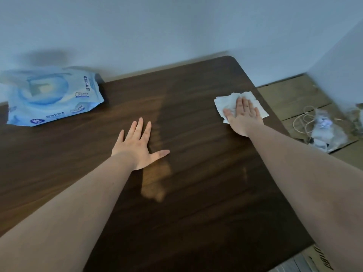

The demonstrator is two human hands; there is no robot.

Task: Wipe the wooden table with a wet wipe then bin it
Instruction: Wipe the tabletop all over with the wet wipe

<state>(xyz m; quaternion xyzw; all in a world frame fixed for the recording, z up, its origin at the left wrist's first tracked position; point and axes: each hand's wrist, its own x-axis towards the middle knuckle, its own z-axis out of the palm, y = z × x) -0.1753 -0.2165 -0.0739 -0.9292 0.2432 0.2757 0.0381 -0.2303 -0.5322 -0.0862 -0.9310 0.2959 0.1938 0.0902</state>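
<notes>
A dark wooden worktop (196,154) fills most of the head view, its far edge against a pale wall. The right hand (242,116) lies at about two o'clock, close to the right-hand edge, palm down and fingers spread flat on a white wet wipe (225,104). The grip is open there: the hand presses the wipe onto the wood and does not clutch it. The wipe lies crumpled and partly unfolded, showing beyond the fingertips and on both sides of the hand. The left hand (138,144) rests flat on the bare wood near the centre, fingers extended, thumb out to the side, its grip open and empty. At ten o'clock a blue pack of wipes (53,97) lies against the wall. Past the right edge, at three o'clock, cardboard (294,99) carries a clear plastic bag (324,130) and a looped cord (302,122).
</notes>
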